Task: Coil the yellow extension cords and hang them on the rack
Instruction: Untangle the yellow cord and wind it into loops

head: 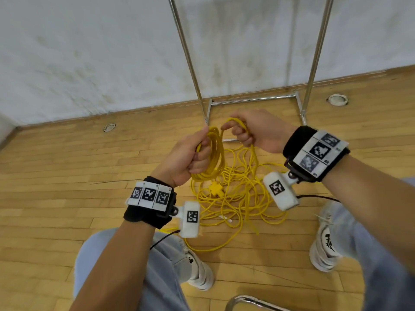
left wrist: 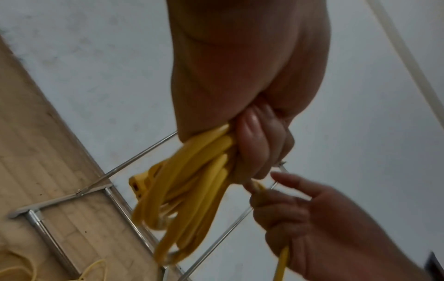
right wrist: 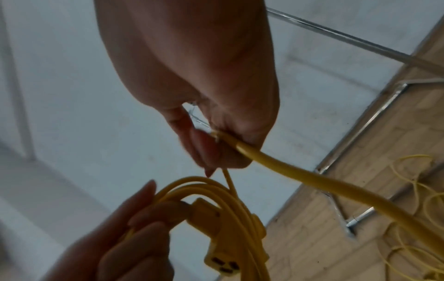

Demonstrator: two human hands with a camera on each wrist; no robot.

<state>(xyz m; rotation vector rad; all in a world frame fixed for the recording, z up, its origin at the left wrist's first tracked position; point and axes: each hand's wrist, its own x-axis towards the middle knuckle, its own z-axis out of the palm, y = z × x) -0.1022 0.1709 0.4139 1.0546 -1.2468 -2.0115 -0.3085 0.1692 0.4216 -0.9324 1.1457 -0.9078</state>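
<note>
While our left hand (head: pixel 190 158) grips the hanging coil (head: pixel 212 158), our right hand (head: pixel 249 129), just beside it, pinches the loose cord (head: pixel 238 123), which runs down to the tangle (head: pixel 235 198) on the floor (head: pixel 56 187) below; the rack (head: pixel 253 101) stands beyond.

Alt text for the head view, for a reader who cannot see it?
Left hand grips a coil of yellow cord while the right hand holds the next strand; loose cord lies tangled on the wooden floor before a metal rack.

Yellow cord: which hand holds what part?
Left hand grips the coil near its top; right hand pinches the loose cord feeding in.
</note>
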